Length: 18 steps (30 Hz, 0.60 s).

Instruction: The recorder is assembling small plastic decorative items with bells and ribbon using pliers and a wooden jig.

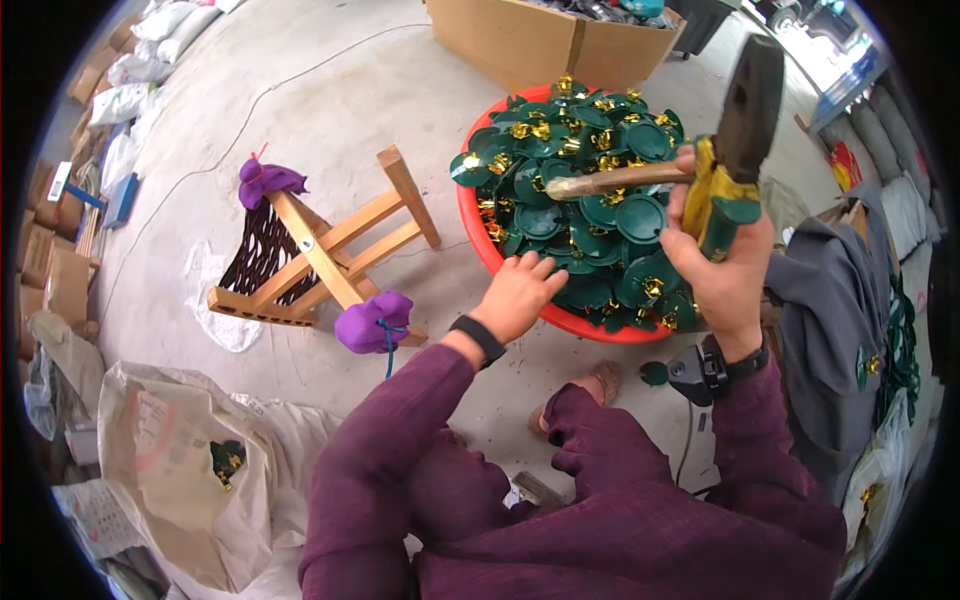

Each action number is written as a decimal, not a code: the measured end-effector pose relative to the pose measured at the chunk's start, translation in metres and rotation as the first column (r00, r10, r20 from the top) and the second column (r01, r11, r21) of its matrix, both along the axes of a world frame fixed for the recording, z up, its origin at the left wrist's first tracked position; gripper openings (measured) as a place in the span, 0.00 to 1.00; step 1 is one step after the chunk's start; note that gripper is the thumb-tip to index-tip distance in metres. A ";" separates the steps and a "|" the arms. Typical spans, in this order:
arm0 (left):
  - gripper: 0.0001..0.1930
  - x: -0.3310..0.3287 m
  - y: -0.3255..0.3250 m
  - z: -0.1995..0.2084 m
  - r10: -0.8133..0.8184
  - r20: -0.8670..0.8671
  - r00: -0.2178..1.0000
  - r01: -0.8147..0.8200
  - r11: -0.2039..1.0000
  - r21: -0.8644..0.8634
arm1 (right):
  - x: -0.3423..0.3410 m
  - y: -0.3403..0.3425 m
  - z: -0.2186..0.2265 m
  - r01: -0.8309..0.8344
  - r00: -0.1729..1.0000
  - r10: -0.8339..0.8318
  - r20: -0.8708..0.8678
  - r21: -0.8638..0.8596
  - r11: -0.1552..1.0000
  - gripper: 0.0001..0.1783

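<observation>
My right hand (pixel 728 275) is raised at the right of the red tub, closed around a hammer close to its head. The hammer (pixel 752 110) has a dark metal head pointing up and a pale wooden handle stretching left over the tub. Yellow and green parts show around the head by my fingers; what they are I cannot make out. My left hand (pixel 518 298) lies at the tub's near left rim, fingers spread over green plastic discs (pixel 540 220). These round pieces with gold foil bits are heaped in the red tub (pixel 480 240).
Left of the tub, a wooden folding stool (pixel 325 255) with purple cloth-wrapped ends lies tipped on the floor. An open woven sack (pixel 180 460) stands at lower left, a large cardboard box (pixel 510 40) at the back. Grey cloth (pixel 835 320) hangs at the right.
</observation>
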<state>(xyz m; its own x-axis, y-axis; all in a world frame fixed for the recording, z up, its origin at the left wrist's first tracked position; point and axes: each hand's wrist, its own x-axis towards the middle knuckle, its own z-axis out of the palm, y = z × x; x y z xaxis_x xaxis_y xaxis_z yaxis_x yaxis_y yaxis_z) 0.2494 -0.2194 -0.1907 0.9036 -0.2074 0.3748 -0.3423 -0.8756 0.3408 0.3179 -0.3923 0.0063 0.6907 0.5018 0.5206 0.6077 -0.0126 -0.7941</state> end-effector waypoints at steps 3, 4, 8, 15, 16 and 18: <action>0.03 0.003 0.001 -0.003 -0.051 -0.061 0.997 0.053 0.998 0.036 | 0.001 -0.007 -0.009 0.017 0.997 -0.017 -0.072 0.008 1.000 0.32; 0.03 -0.002 0.005 0.002 -0.066 -0.013 0.998 0.066 0.998 -0.015 | 0.000 -0.008 -0.010 0.008 0.996 -0.006 -0.092 0.018 1.000 0.31; 0.14 -0.061 0.037 0.063 0.197 -0.114 0.974 -0.226 0.780 -0.583 | -0.003 -0.005 -0.005 -0.095 0.988 0.103 -0.114 0.074 0.993 0.33; 0.15 -0.187 0.110 0.055 0.501 -0.503 0.705 -0.559 -0.044 -0.828 | -0.047 0.073 0.011 -0.358 0.928 0.367 0.070 -0.115 0.927 0.31; 0.14 -0.189 0.108 0.051 0.485 -0.519 0.704 -0.564 -0.063 -0.823 | -0.055 0.086 0.010 -0.378 0.907 0.400 0.132 -0.160 0.912 0.30; 0.13 -0.183 0.104 0.049 0.487 -0.499 0.717 -0.533 -0.079 -0.843 | -0.065 0.118 0.002 -0.449 0.837 0.471 0.279 -0.140 0.882 0.28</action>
